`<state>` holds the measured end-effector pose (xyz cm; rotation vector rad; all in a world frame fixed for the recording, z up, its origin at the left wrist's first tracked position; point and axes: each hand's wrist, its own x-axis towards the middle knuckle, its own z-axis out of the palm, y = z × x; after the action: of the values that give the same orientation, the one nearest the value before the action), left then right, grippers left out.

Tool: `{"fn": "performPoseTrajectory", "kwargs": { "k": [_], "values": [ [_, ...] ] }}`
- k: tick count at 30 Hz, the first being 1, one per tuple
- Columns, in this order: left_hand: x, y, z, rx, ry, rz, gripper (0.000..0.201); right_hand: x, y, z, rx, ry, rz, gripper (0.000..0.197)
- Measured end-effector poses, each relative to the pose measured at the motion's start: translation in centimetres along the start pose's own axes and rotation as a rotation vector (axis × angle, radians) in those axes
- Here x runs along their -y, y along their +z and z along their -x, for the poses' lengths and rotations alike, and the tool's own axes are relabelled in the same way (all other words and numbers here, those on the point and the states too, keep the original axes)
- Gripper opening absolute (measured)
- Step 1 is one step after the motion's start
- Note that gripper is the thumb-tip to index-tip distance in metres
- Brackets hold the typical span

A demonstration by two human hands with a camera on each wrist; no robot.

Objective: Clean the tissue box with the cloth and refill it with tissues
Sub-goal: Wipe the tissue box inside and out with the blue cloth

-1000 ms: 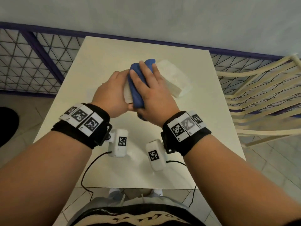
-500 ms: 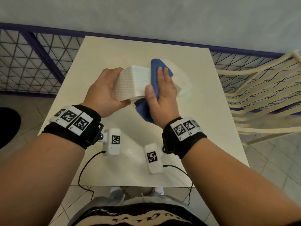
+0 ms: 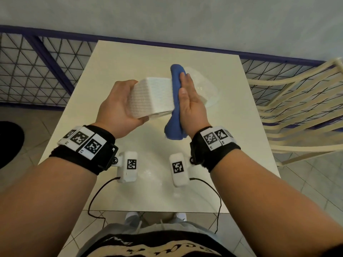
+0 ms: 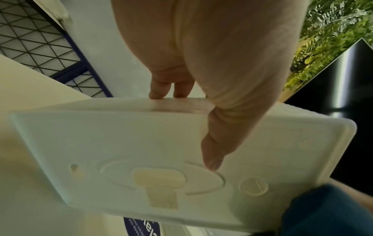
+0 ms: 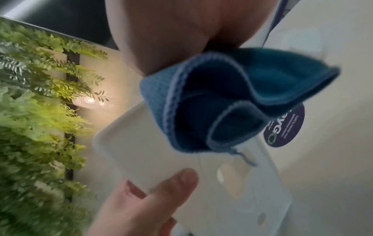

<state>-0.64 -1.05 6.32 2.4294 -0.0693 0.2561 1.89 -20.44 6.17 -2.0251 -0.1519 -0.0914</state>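
Above the table, the white textured tissue box (image 3: pixel 152 97) is lifted and tilted, its flat underside (image 4: pixel 141 151) facing me. My left hand (image 3: pixel 120 106) grips its left end, thumb (image 4: pixel 214 151) on the underside and fingers over the far side. The blue cloth (image 3: pixel 175 101) lies folded against the box's right end. My right hand (image 3: pixel 189 101) presses it there with straight fingers, standing on edge. The cloth's loose end (image 5: pixel 222 103) hangs below the palm. A wrapped pack of tissues (image 3: pixel 206 89) lies on the table behind my right hand.
The cream table (image 3: pixel 148 58) stands against a grey wall, with a purple-framed wire fence to the left and behind. A cream slatted chair (image 3: pixel 297 108) is at the right. Camera cables hang off the table's near edge.
My left hand has lifted and turned the box. My right hand has slid the cloth from over the box to its right end and turned on edge.
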Motion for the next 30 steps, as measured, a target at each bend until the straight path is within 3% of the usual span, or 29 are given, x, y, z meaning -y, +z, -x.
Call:
{"fn": "performPoseTrajectory", "kwargs": {
  "k": [3,9,12,14,18,22,25,27,30],
  "values": [
    [-0.2,0.1,-0.2,-0.014,0.008,-0.016,0.077,1.5,0.9,0.3,-0.039,-0.007,0.074,0.048],
    [-0.8,0.5,-0.5,-0.033,-0.008,0.023,0.067,3.2,2.5,1.7,0.037,-0.186,0.167,0.051],
    [-0.5,0.4,-0.4,-0.068,0.038,-0.013,0.068,1.5,1.0,0.0,-0.01,-0.022,0.121,0.059],
    [-0.4,0.3,-0.3,-0.077,0.053,0.019,0.071,0.8,-0.3,-1.1,0.021,0.14,-0.048,0.056],
    [-0.5,0.0,-0.1,-0.069,0.048,0.054,0.08,-0.7,-2.1,-2.2,0.09,0.216,-0.289,0.057],
    [-0.7,0.1,0.0,-0.046,0.102,-0.036,0.09,-3.2,-3.2,-2.3,-0.107,0.311,-0.379,0.052],
    [-0.1,1.1,-0.6,-0.061,0.21,-0.21,0.093,-5.0,-4.7,-1.7,-0.227,0.386,-0.271,0.056],
    [0.6,2.5,-1.0,-0.06,0.252,-0.286,0.093,-6.1,-5.7,-0.7,-0.141,0.442,-0.132,0.061],
    [1.2,5.2,-0.5,-0.084,0.317,-0.334,0.087,-7.6,-6.8,1.5,0.128,0.429,0.174,0.07]
  ]
}}
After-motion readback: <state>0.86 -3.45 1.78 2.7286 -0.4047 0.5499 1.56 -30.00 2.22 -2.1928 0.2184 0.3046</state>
